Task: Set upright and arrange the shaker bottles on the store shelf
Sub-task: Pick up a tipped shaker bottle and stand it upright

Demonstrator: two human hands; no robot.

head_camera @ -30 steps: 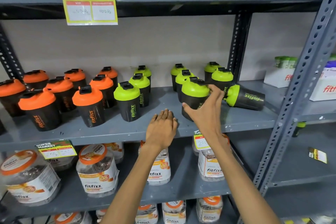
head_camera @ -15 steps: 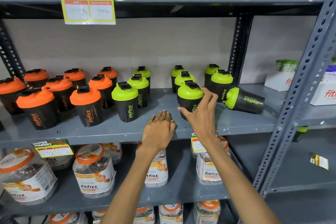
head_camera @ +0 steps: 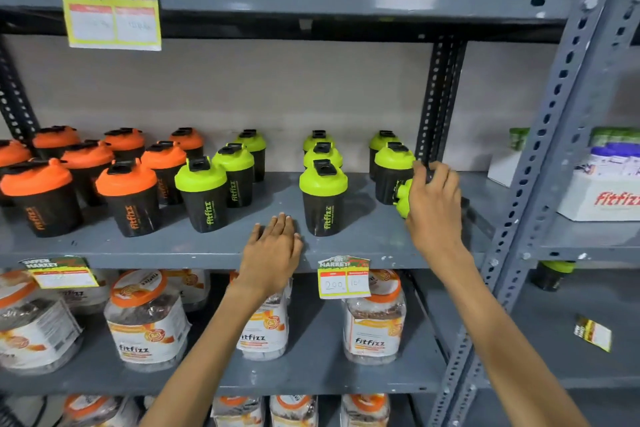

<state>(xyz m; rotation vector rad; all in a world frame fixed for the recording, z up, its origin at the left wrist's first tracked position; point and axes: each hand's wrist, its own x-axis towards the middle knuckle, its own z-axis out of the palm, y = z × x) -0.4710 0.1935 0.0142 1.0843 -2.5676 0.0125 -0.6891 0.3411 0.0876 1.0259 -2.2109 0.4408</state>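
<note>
Black shaker bottles stand upright on the grey middle shelf [head_camera: 360, 248]: several with orange lids [head_camera: 126, 198] on the left and several with green lids [head_camera: 202, 194] in the middle and right. One green-lidded bottle [head_camera: 323, 198] stands alone at the front. My right hand [head_camera: 433, 204] is closed over a green-lidded bottle lying on its side [head_camera: 402, 199] at the shelf's right end; most of that bottle is hidden behind the hand. My left hand [head_camera: 272, 253] rests flat on the shelf's front edge, holding nothing.
A perforated grey upright [head_camera: 540, 163] stands just right of my right hand, with a black post [head_camera: 438, 100] behind it. Plastic jars [head_camera: 145, 319] fill the lower shelf. Price tags [head_camera: 343, 277] hang from shelf edges. White boxes [head_camera: 604, 196] sit on the neighbouring shelf.
My right hand let go of the front green-lidded bottle, which now stands upright, and moved right onto the bottle lying on its side. My left hand stayed on the shelf edge.
</note>
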